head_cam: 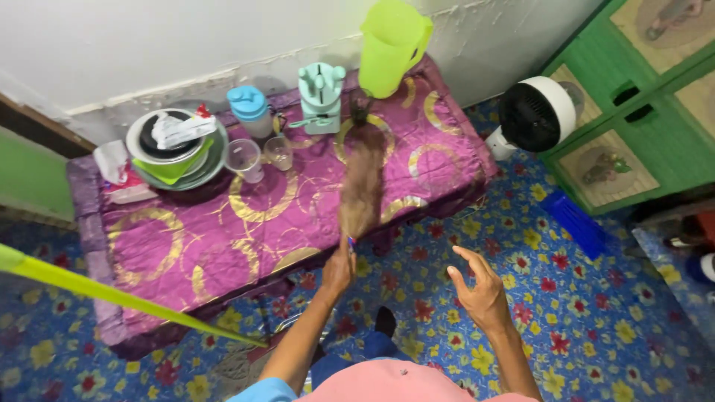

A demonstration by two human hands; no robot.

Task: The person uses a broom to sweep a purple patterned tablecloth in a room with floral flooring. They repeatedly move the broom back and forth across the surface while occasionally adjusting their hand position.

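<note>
Two clear glasses (243,158) (279,152), one green pitcher (392,45) and one blue-lidded jar (250,110) stand on the tabletop (223,231). One white fan (535,115) sits on the floor. One brown hand broom (361,190) shows.

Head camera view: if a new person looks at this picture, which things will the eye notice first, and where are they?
First comes the purple cloth with gold rings over the low table in the middle, with a lime green jug at its far edge by the wall. Next is the blurred brown brush that the left hand holds over the cloth, while the right hand hangs open and empty above the blue flowered floor.
</note>
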